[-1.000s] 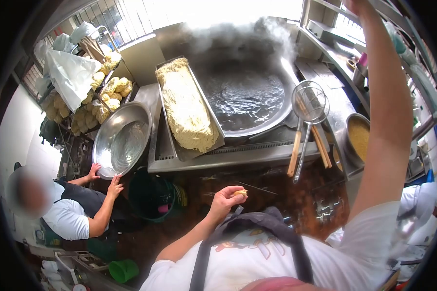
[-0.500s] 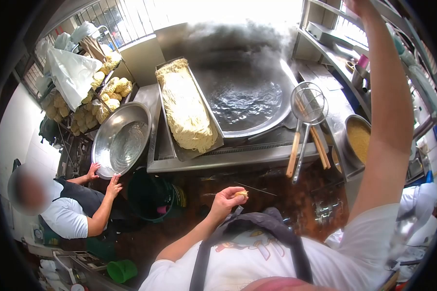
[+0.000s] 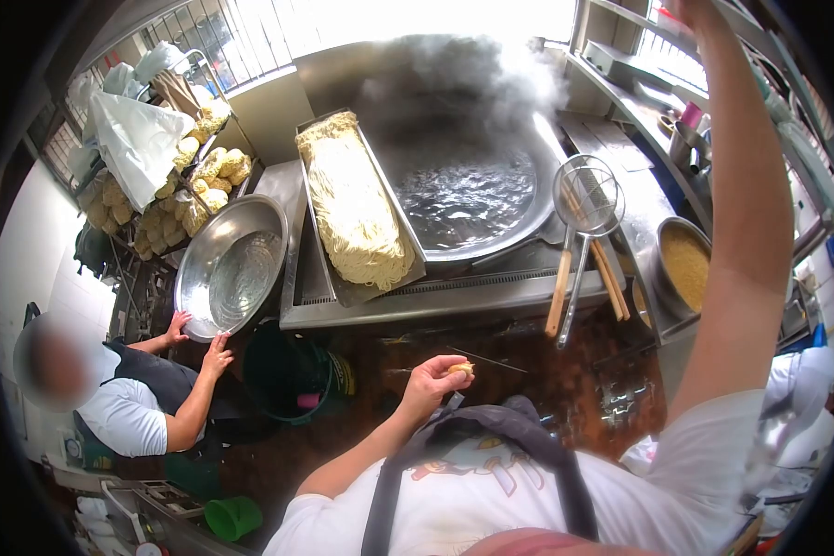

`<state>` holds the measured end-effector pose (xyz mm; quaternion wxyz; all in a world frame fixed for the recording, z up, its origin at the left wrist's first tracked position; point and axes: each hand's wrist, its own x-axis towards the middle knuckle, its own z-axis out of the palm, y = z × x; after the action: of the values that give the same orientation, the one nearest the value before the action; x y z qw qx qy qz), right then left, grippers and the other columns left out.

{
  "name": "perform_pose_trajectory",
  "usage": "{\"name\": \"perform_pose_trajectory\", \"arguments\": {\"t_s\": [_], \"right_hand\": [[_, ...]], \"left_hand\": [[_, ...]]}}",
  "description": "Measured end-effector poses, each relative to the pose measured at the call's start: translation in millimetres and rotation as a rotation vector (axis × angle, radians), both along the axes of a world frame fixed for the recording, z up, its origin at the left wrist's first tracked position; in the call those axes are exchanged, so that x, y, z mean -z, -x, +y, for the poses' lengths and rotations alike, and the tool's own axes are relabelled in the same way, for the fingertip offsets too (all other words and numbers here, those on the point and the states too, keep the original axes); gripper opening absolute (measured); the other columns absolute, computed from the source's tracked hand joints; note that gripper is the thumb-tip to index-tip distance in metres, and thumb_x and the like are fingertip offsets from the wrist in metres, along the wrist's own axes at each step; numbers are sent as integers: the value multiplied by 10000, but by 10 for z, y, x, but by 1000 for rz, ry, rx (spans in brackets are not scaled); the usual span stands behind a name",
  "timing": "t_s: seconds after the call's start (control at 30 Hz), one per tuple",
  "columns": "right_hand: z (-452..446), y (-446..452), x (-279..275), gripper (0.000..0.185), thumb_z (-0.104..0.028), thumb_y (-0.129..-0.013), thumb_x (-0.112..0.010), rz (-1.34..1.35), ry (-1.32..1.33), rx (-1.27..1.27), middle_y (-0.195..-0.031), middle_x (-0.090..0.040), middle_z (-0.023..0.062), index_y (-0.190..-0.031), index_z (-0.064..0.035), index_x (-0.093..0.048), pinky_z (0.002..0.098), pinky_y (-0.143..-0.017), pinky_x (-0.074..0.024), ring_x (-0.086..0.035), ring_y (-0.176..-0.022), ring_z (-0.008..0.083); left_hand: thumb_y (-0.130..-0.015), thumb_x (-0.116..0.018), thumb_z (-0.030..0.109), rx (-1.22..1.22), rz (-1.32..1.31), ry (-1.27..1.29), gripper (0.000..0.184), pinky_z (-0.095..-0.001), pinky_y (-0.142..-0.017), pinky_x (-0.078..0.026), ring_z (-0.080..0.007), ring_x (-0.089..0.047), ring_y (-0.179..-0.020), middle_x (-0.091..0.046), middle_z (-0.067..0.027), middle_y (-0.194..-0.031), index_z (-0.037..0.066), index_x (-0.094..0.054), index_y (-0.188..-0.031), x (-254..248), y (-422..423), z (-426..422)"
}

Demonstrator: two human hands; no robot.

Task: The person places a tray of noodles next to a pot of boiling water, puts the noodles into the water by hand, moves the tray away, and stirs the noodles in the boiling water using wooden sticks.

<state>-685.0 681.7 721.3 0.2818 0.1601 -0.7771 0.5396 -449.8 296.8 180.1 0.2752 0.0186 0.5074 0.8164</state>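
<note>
My left hand [image 3: 432,385] is closed in front of my apron [image 3: 491,424], its fingers pinching a small pale-yellow piece [image 3: 461,369] too small to identify. My right arm [image 3: 746,199] reaches up high on the right, near the shelf. Only a bit of my right hand [image 3: 683,9] shows at the top edge; its fingers are out of sight. Ahead of me, a large wok [image 3: 528,236] of bubbling, steaming water is set into the steel stove. To its left, a long metal tray [image 3: 415,271] holds a heap of pale noodles [image 3: 361,218].
Wire strainers [image 3: 589,195] with long handles lie at the wok's right rim. A pot [image 3: 659,269] of yellowish food stands further right, below a metal shelf [image 3: 639,107]. At left, a co-worker [image 3: 144,398] touches a large steel basin [image 3: 190,278], above a dark bucket [image 3: 282,380]. Bagged noodles [image 3: 222,171] hang behind.
My raised right arm has shifted very slightly to the right. Steam over the wok has drifted. My left hand and the co-worker stay practically still.
</note>
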Motion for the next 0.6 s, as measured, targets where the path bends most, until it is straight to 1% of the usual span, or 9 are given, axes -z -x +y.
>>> {"name": "perform_pose_trajectory", "arguments": {"t_s": [0.27,0.37,0.47,0.57,0.6], "right_hand": [[33,-7,-70,1011,-724,-960,-295,-4,-24,25,-1642,-48,279,-1572,36,-29,496,-1258,-119,-83,-1541,361],[-134,-198,8,1025,-731,-957,-309,23,-60,33,-1645,-44,275,-1572,37,-18,497,-1255,-123,-76,-1543,359],[-235,-186,61,994,-704,-982,-343,94,-55,79,-1640,-108,280,-1569,51,-76,486,-1248,-152,-126,-1538,357],[-287,73,-10,959,-677,-1001,-359,125,-316,407,-1624,-191,287,-1555,79,-156,451,-1238,-183,-211,-1520,354],[-542,-88,85,954,-674,-1003,-358,129,-319,468,-1617,-207,292,-1551,85,-171,441,-1235,-190,-229,-1514,358]], "left_hand": [[-950,-674,51,4,-3,-6,299,-347,-921,-591,-196,-701,-1004,-697,-127,-1119,-15,-631,-1238,33,8,8],[-951,-672,49,9,-2,-13,297,-345,-920,-592,-194,-702,-1003,-698,-125,-1119,-13,-631,-1239,42,20,11],[-951,-672,49,11,-1,-8,296,-344,-918,-593,-193,-702,-1003,-698,-125,-1120,-13,-632,-1238,36,24,10],[-951,-673,50,15,2,-3,296,-344,-918,-593,-193,-702,-1003,-698,-126,-1119,-14,-633,-1237,47,22,9],[-951,-673,50,17,4,-3,295,-345,-918,-593,-193,-702,-1003,-698,-127,-1119,-15,-634,-1236,52,22,7]]}}
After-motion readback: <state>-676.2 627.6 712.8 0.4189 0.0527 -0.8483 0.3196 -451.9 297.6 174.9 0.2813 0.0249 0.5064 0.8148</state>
